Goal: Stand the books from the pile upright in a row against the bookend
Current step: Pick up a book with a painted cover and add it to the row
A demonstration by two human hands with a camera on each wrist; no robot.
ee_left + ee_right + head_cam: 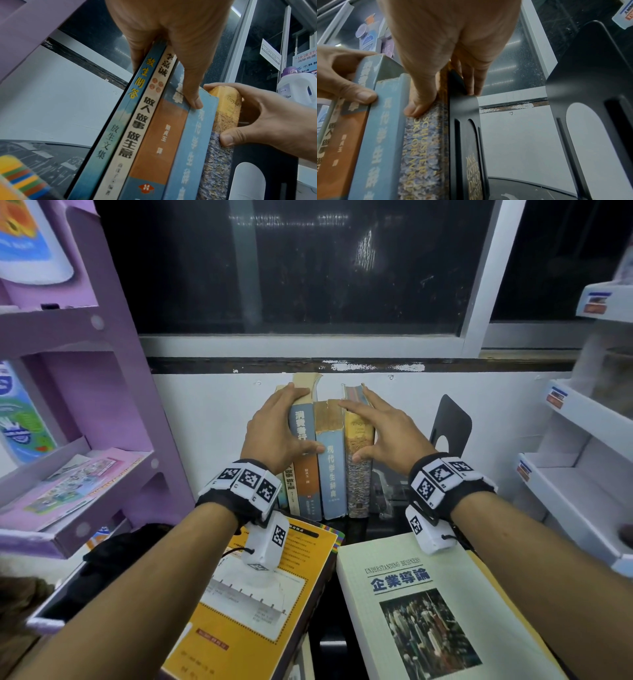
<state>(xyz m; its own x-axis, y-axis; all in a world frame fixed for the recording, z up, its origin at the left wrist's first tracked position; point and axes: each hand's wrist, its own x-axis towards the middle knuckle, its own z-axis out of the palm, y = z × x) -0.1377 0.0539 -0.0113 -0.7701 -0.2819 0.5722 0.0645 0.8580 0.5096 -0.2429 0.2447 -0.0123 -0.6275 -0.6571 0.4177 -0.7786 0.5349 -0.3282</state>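
Several books stand upright in a row against the white wall: a light blue dictionary [330, 470] [195, 148] [383, 135], an orange and blue book [305, 474] and a mottled yellow book [358, 460] [426, 148] at the right end. A black bookend [464, 115] [248, 169] touches the mottled book. My left hand [279, 428] wraps the row's left side, its thumb [193, 97] on the spines. My right hand [376, 434] lies flat on the right side, fingers straight, its thumb [419, 106] on the mottled spine. A yellow book [260, 594] and a pale green book [411, 594] lie flat in front.
A second black bookend [450, 422] [590, 81] stands apart to the right of the row. A purple shelf unit [102, 371] is close on the left, white shelves [575, 440] on the right. A dark window [308, 268] sits above the wall.
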